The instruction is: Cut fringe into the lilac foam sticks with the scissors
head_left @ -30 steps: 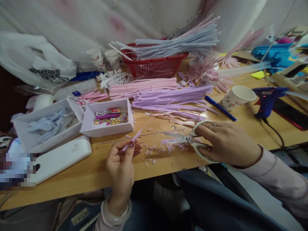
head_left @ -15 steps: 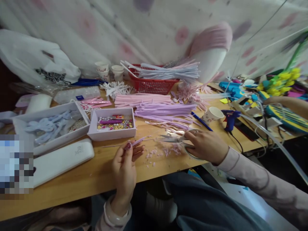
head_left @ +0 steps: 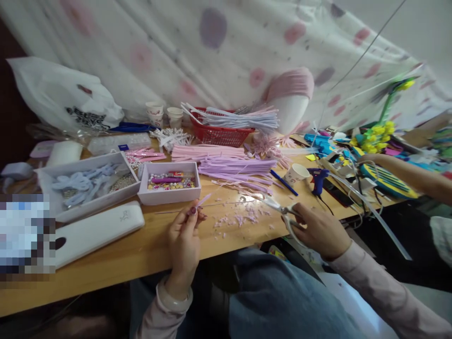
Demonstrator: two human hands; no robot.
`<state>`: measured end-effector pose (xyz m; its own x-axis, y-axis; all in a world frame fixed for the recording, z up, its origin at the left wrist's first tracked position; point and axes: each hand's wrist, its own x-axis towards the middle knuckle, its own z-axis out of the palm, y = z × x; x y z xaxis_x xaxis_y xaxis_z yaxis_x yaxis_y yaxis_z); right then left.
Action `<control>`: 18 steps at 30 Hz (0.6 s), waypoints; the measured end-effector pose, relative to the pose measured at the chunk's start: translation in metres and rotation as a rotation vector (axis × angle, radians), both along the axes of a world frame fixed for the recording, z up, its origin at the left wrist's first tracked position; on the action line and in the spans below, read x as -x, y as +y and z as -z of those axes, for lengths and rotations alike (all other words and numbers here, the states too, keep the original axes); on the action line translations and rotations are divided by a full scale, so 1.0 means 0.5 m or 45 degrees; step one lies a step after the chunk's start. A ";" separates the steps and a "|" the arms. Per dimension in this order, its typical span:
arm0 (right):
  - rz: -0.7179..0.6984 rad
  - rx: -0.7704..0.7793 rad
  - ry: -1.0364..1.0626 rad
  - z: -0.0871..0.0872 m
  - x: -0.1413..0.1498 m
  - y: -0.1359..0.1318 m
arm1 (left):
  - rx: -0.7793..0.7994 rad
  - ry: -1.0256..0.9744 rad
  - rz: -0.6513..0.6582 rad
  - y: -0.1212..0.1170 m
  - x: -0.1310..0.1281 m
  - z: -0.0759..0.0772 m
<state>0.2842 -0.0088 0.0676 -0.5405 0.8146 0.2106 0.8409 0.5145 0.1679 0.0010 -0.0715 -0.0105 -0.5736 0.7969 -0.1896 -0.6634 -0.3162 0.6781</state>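
Note:
Between the thumb and fingers of my left hand (head_left: 185,230) is a short purple pipe cleaner (head_left: 203,200), its tip pointing up to the right. My right hand (head_left: 316,229) has its fingers through the handles of a pair of scissors (head_left: 280,207), the blades pointing left over the table. Purple fuzz clippings (head_left: 243,217) lie scattered on the wood between my hands. Just behind them lies a bundle of purple pipe cleaners (head_left: 236,167), with pink pipe cleaners (head_left: 205,152) beyond.
A white box of beads (head_left: 169,197) and a larger box with blue fuzzy pieces (head_left: 60,214) stand left. At the back is a red basket (head_left: 222,136). A paper cup (head_left: 297,174), blue pen (head_left: 284,182) and glue gun (head_left: 318,181) lie right. Another person's arm (head_left: 406,174) reaches in.
My right hand has drawn the scissors right and toward me, away from my left hand. The left hand still pinches the purple pipe cleaner. The camera view has shifted.

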 end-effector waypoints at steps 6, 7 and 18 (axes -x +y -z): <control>0.143 -0.031 -0.013 0.019 -0.037 -0.026 | -0.001 0.055 0.079 -0.001 0.003 0.001; 0.161 -0.080 0.041 0.020 -0.038 -0.027 | 0.001 0.055 0.086 -0.001 0.003 0.000; 0.113 -0.215 0.207 -0.018 -0.058 -0.019 | 0.030 0.141 0.139 -0.002 0.006 -0.007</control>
<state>0.3134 -0.0183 0.0765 -0.4162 0.8031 0.4264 0.9046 0.4134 0.1042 -0.0021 -0.0725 -0.0072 -0.5021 0.8518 -0.1495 -0.6138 -0.2293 0.7554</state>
